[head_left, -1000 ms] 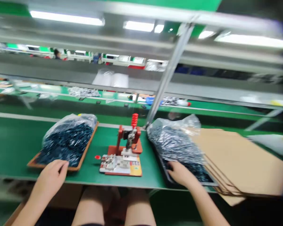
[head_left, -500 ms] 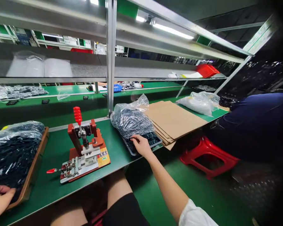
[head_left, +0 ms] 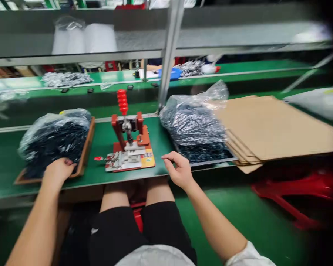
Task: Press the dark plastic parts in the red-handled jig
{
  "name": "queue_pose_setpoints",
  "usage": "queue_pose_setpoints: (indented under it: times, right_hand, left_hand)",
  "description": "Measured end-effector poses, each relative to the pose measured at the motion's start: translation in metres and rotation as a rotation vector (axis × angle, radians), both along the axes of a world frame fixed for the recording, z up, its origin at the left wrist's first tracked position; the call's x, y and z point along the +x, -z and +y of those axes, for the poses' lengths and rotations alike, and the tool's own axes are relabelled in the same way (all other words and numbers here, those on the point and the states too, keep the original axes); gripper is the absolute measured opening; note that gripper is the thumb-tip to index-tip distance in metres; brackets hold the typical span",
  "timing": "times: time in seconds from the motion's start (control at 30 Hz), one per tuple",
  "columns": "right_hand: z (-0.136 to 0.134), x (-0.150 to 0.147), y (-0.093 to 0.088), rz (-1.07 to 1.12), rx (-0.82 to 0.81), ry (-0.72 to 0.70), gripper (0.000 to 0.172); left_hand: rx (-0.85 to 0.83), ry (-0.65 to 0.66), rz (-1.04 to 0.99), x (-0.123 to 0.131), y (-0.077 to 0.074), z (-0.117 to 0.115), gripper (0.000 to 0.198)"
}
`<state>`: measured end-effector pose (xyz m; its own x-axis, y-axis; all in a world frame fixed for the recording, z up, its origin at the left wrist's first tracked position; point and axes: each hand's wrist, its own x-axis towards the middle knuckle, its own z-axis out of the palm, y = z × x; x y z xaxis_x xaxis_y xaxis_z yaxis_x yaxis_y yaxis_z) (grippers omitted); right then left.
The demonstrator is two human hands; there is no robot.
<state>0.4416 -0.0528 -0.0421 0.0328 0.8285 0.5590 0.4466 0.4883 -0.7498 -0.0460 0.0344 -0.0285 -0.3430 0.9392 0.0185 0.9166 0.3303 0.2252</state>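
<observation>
My left hand (head_left: 57,171) rests on the near edge of a brown tray (head_left: 87,147), its fingers curled into the dark small parts spilling from a clear bag (head_left: 55,135). My right hand (head_left: 179,170) hovers at the table's front edge with fingers bent and drawn together; what they hold is too small to see. It is between a red toggle-press jig (head_left: 129,146) and a dark tray (head_left: 211,162). That tray holds more dark parts under a second clear bag (head_left: 192,120).
A stack of cardboard sheets (head_left: 272,125) lies right of the dark tray on the green bench (head_left: 102,138). A metal post (head_left: 169,55) rises behind the jig to a grey shelf. A red stool (head_left: 296,199) stands on the floor at right. My knees are under the bench.
The view swung back left and down. My right hand left the dark tray and moved left toward the jig. My left hand stays at the brown tray's edge.
</observation>
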Motion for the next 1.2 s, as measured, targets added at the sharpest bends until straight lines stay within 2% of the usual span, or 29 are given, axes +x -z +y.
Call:
queue_pose_setpoints:
  times: [0.07,0.13,0.23,0.33,0.43,0.53,0.67,0.77,0.83,0.93,1.0,1.1,1.2]
  right_hand:
    - [0.012,-0.019,0.015,-0.065,0.001,-0.066,0.018]
    - [0.025,-0.033,0.032,-0.11,-0.043,-0.087,0.019]
    - [0.038,-0.041,0.051,-0.143,-0.111,-0.078,0.021]
    - [0.039,-0.039,0.055,-0.141,-0.119,-0.053,0.022]
    - [0.037,-0.037,0.054,-0.104,-0.083,-0.044,0.024]
    - [0.038,-0.039,0.053,-0.056,-0.06,-0.047,0.028]
    - [0.041,-0.039,0.053,0.025,-0.138,-0.002,0.021]
    - [0.042,-0.037,0.053,0.077,-0.153,0.02,0.014]
    - [0.042,-0.036,0.053,0.105,-0.141,0.025,0.014]
    - [0.043,-0.036,0.054,0.175,-0.176,0.012,0.017]
    - [0.043,-0.037,0.055,0.257,-0.219,-0.02,0.019]
    - [0.044,-0.038,0.056,0.347,-0.271,-0.061,0.02]
    - [0.044,-0.038,0.054,0.274,-0.262,-0.023,0.017]
  left_hand:
    - [-0.118,-0.054,0.059,0.016,-0.012,-0.006,0.037]
    - [-0.151,-0.115,0.087,0.025,-0.017,-0.009,0.037]
    - [-0.166,-0.132,0.067,0.026,-0.018,-0.011,0.036]
    - [-0.158,-0.09,0.027,0.023,-0.016,-0.012,0.034]
    - [-0.062,-0.038,0.038,0.019,-0.014,-0.014,0.033]
    - [0.08,-0.068,0.101,0.017,-0.011,-0.018,0.035]
    - [0.437,-0.11,0.071,0.025,-0.011,-0.029,0.039]
    - [0.664,-0.05,-0.036,0.053,-0.017,-0.045,0.041]
    - [0.683,0.066,-0.171,0.082,-0.021,-0.055,0.041]
    - [0.474,0.354,-0.357,0.131,-0.022,-0.063,0.037]
    - [0.31,0.473,-0.416,0.159,-0.019,-0.059,0.038]
    - [0.217,0.487,-0.367,0.188,-0.01,-0.042,0.036]
    - [0.234,0.552,-0.241,0.204,0.0,-0.021,0.026]
